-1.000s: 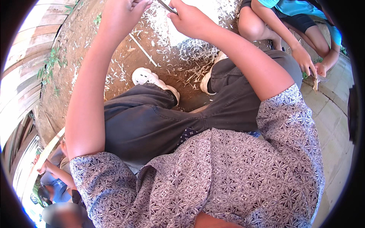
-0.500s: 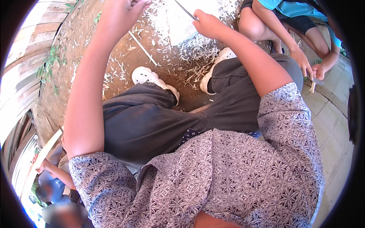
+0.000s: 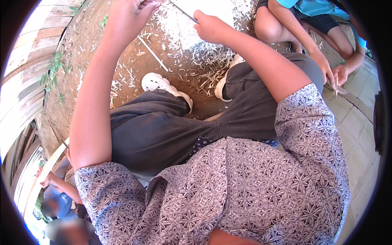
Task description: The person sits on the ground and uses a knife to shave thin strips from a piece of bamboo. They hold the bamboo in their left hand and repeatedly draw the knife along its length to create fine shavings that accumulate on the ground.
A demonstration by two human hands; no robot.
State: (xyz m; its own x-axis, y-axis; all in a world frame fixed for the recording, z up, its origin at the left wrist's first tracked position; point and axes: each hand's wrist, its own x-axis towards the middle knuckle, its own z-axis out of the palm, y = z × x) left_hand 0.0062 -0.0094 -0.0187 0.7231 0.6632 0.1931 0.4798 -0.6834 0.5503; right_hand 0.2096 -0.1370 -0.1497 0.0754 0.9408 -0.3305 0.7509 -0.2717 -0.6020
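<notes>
At the top edge, my left hand (image 3: 131,18) has its fingers pinched together. What they hold, if anything, is cut off or too small to make out. Opposite it, my right hand (image 3: 213,27) is closed on a knife (image 3: 184,13), whose thin dark blade slants up and left toward the left fingers. The handle is hidden inside the fist. Below and between both hands, pale curled shavings (image 3: 208,53) lie thickly over and around a white sheet (image 3: 185,34) on the ground.
My white clogs (image 3: 157,81) stand on brown soil, near a pale stick (image 3: 153,53). At right, a person's hands (image 3: 337,75) work on a small piece above paving (image 3: 359,122). Lower left, another person's hand (image 3: 45,179) holds a long pale strip (image 3: 38,179). Wooden planks (image 3: 30,45) line the left.
My right hand has moved left with the knife, bringing the blade closer to my left hand. My left hand has barely moved. The hands of the person at right have shifted slightly.
</notes>
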